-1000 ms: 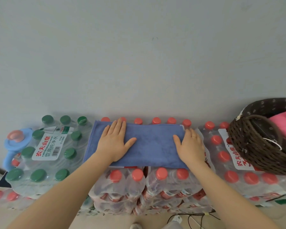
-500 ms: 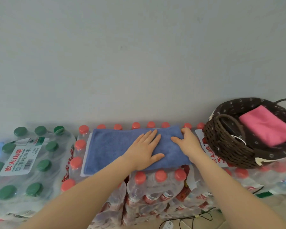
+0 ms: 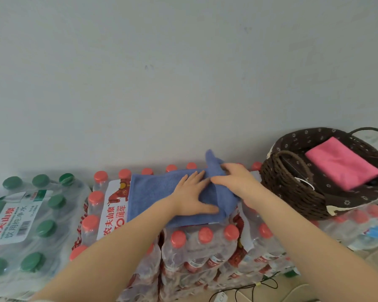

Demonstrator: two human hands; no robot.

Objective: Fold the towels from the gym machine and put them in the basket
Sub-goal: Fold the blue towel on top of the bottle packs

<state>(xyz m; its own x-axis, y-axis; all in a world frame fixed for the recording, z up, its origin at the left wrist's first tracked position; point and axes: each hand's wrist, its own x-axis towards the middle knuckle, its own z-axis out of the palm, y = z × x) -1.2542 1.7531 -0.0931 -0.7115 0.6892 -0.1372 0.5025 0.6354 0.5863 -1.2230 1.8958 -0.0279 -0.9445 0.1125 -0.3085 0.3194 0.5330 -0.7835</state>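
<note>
A blue towel (image 3: 153,195), folded into a long strip, lies on shrink-wrapped packs of red-capped bottles (image 3: 203,240). My left hand (image 3: 191,197) presses flat on its middle with straight fingers. My right hand (image 3: 236,179) grips the towel's right end and lifts it up and over toward the left; a corner sticks up above my fingers. To the right stands a dark brown woven basket (image 3: 292,188) with a folded pink towel (image 3: 343,164) inside it.
A pack of green-capped bottles (image 3: 31,216) sits at the left. A grey wall rises right behind the packs. A black cable (image 3: 249,288) lies on the floor below. The basket rests on more bottle packs at the right.
My left hand slid from the towel's left part to its middle. My right hand went from resting flat on the right end to gripping and raising it. The view shifted right, showing the basket fully.
</note>
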